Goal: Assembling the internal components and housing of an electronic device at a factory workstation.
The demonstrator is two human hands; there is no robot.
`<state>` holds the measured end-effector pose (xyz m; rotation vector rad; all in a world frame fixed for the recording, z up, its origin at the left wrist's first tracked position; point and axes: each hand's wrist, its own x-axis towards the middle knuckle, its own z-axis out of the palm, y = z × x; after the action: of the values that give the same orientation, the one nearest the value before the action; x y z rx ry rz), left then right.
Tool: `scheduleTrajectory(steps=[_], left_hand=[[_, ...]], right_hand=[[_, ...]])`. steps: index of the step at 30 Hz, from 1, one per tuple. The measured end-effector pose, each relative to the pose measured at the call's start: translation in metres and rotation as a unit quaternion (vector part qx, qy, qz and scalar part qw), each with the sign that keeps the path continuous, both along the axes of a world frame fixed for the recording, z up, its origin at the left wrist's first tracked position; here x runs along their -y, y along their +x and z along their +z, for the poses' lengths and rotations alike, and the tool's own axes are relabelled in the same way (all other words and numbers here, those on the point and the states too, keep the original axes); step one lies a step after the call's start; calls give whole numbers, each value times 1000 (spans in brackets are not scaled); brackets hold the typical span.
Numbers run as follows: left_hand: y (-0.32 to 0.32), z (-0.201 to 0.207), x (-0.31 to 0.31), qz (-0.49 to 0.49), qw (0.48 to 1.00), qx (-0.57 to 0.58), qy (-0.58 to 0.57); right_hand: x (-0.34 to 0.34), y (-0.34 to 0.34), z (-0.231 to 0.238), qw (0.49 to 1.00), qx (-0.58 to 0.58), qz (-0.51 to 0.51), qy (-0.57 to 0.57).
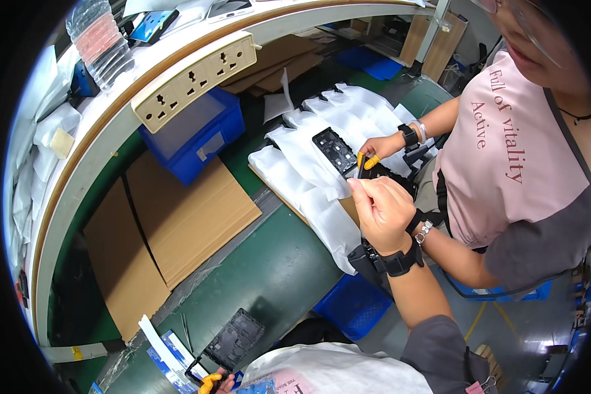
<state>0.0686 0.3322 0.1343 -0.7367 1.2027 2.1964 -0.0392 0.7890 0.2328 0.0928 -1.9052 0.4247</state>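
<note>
My right hand [385, 213] is raised over the front of the white-wrapped stack, its thumb and forefinger pinched together. A thin dark piece [361, 167] stands at those fingertips; I cannot make out which hand grips it. Just beyond is a co-worker's hand [381, 150] with yellow finger cots. A black phone frame [335, 151] lies on the white wrapping sheets [308, 180]. At the lower edge my left hand [218, 382], partly cut off and wearing yellow finger cots, closes on a thin black part [193, 371]. Beside it is another black phone frame [235, 338].
A co-worker [512, 151] stands close on the right. A blue bin [194, 134] and flattened cardboard [184, 226] lie on the green table [262, 262]. A socket strip [194, 80] runs along the shelf [111, 111]. Below the table edge is a blue crate [354, 305].
</note>
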Motion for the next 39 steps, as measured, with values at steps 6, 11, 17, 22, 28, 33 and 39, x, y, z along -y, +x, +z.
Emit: scheduleTrajectory(steps=[6,11,17,22,28,33,39], left_hand=[[-7,-7,19,58,993,-90,-43],[-47,83,-2,98,986,-70,116],[-48,141,-20,97,940,-46,325],[-38,146,-3,58,938,-101,328],[-42,135,20,18,947,-214,238],[-41,93,53,-13,956,-234,176],[-42,31,71,-25,976,-126,178]], right_hand=[[42,12,13,994,51,87,-40],[142,52,27,930,140,327,-91],[199,44,20,759,366,457,-283],[226,43,36,743,322,461,-363],[212,33,41,892,142,314,-293],[207,8,27,593,414,416,-551],[223,26,-59,432,553,379,-604]])
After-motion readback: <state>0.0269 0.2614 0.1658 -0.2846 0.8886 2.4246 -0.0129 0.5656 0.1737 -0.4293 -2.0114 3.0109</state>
